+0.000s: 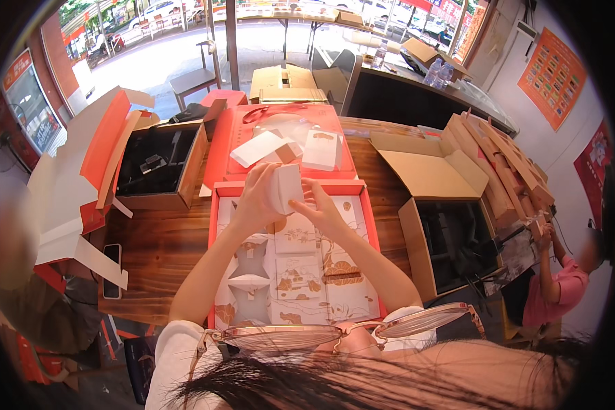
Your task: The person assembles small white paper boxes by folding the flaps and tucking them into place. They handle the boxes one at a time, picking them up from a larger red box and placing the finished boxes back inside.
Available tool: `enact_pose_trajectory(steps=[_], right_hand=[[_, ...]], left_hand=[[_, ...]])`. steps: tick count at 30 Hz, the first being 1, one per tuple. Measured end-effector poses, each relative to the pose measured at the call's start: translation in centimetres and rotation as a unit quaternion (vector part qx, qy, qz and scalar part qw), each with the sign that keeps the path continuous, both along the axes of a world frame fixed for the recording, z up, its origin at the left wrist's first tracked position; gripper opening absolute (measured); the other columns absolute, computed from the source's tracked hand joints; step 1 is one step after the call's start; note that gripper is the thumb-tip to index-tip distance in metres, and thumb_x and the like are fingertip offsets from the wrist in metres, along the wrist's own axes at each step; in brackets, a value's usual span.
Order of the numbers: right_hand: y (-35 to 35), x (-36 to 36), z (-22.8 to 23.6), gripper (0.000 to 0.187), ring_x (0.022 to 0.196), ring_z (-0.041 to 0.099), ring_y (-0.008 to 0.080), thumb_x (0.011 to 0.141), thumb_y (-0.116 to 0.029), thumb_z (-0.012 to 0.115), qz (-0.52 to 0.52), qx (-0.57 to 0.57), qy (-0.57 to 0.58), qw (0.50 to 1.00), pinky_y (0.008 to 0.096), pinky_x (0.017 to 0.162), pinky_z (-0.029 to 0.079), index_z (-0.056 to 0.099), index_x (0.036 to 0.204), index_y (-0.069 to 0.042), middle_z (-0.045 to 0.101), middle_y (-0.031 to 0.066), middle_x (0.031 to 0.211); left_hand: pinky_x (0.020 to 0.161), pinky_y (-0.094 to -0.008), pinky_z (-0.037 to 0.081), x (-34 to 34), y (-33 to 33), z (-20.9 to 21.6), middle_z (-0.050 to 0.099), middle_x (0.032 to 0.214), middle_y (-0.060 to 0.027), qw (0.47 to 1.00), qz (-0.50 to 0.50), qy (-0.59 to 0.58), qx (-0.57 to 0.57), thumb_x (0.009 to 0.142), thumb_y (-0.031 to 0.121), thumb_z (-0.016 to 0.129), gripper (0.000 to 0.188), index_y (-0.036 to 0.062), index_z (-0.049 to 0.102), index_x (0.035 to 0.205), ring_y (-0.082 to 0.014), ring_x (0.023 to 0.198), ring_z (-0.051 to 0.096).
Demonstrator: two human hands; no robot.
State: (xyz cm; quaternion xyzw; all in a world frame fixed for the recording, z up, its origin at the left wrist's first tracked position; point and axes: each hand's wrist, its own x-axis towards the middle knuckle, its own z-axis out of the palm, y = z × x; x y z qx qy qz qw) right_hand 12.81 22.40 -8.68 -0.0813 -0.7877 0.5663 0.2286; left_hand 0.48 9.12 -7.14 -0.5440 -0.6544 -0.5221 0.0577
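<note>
Between my two hands is a small white paper box [288, 186], raised above a large red gift box [372, 251]. My left hand [254, 197] is closed around the box's left side. On its right side, the fingers and thumb of my right hand [321, 208] press against it. Inside the gift box lie white cartons [297, 277] printed with gold-brown drawings, plus grey-white folded inserts [250, 260] along the left. Just beyond my hands, a red lid [229, 123] bears a folded white carton [256, 147] and a flattened white one [322, 148].
Open cardboard boxes with black contents flank the work: one on the left [197, 167], another on the right [413, 242]. Red and white cardboard [68, 184] is stacked at far left, near a phone [112, 272]. At far right a person in pink [560, 287] handles cardboard.
</note>
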Motion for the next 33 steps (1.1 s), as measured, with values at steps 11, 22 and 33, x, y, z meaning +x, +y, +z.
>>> enact_pose_trajectory(steps=[11, 22, 33], right_hand=[[-0.9, 0.2, 0.2, 0.063, 0.092, 0.060, 0.0205, 0.078, -0.022, 0.070, -0.042, 0.069, -0.032, 0.996, 0.0333, 0.082, 0.048, 0.039, 0.128, 0.000, 0.060, 0.0139, 0.107], [-1.3, 0.6, 1.2, 0.074, 0.084, 0.064, 0.0254, 0.074, -0.013, 0.064, -0.060, 0.124, -0.050, 0.989, 0.0347, 0.074, 0.052, 0.027, 0.137, -0.001, 0.064, 0.0193, 0.104], [1.5, 0.2, 0.0, 0.030, 0.077, 0.057, 0.0107, 0.091, -0.018, 0.056, -0.082, -0.067, 0.046, 0.993, 0.0260, 0.068, 0.045, 0.046, 0.113, -0.001, 0.064, 0.0096, 0.085]], left_hand=[[0.101, -0.0428, 0.038, 0.0, -0.2, -0.2, 0.042, 0.127, -0.0126, 0.986, 0.056, 0.146, -0.061, 0.050, 0.008, 0.080, 0.084, 0.0044, 0.043, 0.126, -0.0337, 0.121, 0.040], [0.097, -0.0440, 0.039, 0.6, -0.2, -0.1, 0.044, 0.123, -0.0135, 0.994, 0.027, 0.102, -0.023, 0.053, 0.008, 0.078, 0.078, 0.0051, 0.045, 0.124, -0.0355, 0.116, 0.040], [0.100, -0.0423, 0.038, -0.4, -0.4, -0.2, 0.043, 0.123, -0.0116, 1.000, 0.014, -0.002, -0.025, 0.048, 0.011, 0.086, 0.089, 0.0083, 0.044, 0.126, -0.0324, 0.121, 0.038]])
